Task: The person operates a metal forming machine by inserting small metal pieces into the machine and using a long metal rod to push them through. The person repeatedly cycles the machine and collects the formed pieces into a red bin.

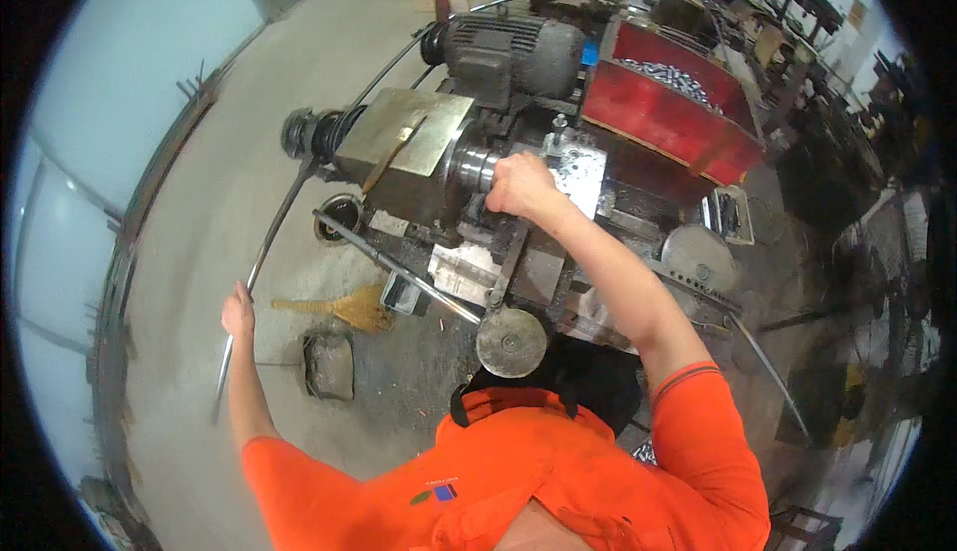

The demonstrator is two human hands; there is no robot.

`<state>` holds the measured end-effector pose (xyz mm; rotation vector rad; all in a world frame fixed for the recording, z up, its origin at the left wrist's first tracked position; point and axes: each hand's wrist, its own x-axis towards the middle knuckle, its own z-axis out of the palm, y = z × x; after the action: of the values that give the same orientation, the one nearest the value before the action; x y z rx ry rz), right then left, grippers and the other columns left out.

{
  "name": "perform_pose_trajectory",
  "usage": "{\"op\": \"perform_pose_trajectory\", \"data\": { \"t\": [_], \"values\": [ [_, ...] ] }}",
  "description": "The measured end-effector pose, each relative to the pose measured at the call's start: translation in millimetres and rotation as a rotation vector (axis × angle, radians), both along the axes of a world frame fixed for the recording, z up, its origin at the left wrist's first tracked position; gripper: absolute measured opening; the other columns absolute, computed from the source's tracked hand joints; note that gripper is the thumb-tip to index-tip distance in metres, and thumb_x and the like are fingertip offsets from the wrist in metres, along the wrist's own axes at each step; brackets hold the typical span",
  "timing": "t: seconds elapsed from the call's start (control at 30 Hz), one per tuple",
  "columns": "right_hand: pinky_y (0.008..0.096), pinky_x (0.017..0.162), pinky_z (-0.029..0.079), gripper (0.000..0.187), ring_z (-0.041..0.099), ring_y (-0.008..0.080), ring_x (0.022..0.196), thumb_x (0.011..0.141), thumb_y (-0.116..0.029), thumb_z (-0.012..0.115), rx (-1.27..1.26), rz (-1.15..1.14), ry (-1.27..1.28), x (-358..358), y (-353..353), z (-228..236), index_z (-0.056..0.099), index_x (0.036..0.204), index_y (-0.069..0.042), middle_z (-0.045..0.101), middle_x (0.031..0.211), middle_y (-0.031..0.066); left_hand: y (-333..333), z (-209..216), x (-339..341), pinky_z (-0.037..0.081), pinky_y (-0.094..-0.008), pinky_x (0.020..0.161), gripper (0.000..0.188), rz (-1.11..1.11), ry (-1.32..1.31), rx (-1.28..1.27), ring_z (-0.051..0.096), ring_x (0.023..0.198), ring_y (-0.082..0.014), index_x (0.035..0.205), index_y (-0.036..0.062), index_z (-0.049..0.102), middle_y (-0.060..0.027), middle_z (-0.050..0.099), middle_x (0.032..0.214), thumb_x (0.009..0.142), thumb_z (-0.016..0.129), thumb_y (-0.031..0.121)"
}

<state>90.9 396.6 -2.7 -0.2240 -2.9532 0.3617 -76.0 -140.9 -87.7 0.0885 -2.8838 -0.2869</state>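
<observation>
My left hand (237,310) is wrapped round a long metal lever (269,241), which slants down from the pulley end of a small lathe. Over the lathe's shiny round spindle nose (475,169), my right hand (521,184) is closed with its fingers curled. What lies inside those fingers is hidden. The boxy headstock (404,136) is left of the spindle, with a wooden-handled brush (396,155) lying on its top. To the right of my right hand is a wet metal plate (582,174) with a bolt standing near it.
An electric motor (513,57) sits behind the headstock. At the right stands a red bin (666,118) filled with small metal parts. A second lever (399,267) slants across the front toward a round disc (511,343). A straw broom (357,309) and a square tin (329,366) are on the floor.
</observation>
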Motion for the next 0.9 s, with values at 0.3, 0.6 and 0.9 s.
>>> {"op": "perform_pose_trajectory", "data": {
  "t": [0.3,0.6,0.9],
  "values": [
    [0.036,0.085,0.049,0.031,0.057,0.0309,0.1,0.058,-0.021,0.067,-0.003,-0.062,-0.155,-2,0,-3,0.07,0.085,-0.006,0.066,0.096,0.0142,101,-1,122,0.044,-0.0483,0.067,0.059,0.081,0.022,0.044,0.06,0.077,-0.0397,0.083,0.003,0.065,-0.0214,0.063,0.08,0.091,0.034,0.052],
    [0.0421,0.073,0.051,0.027,0.06,0.0335,0.077,0.058,-0.029,0.062,0.139,-0.305,0.116,84,90,75,0.068,0.067,-0.004,0.064,0.076,0.0173,97,0,128,0.046,-0.0463,0.069,0.038,0.026,-0.007,-0.027,0.061,0.078,-0.0382,0.093,0.0023,0.059,-0.019,0.064,0.082,0.078,0.06,0.037],
    [0.0401,0.094,0.042,0.053,0.049,0.0378,0.114,0.06,-0.017,0.064,0.042,-0.287,0.631,168,158,74,0.06,0.112,-0.008,0.049,0.125,0.0206,172,37,113,0.048,-0.0423,0.071,0.033,-0.568,0.252,-0.095,0.061,0.083,-0.0357,0.101,0.0011,0.061,-0.0198,0.064,0.09,0.079,0.064,0.025]
  ]
}}
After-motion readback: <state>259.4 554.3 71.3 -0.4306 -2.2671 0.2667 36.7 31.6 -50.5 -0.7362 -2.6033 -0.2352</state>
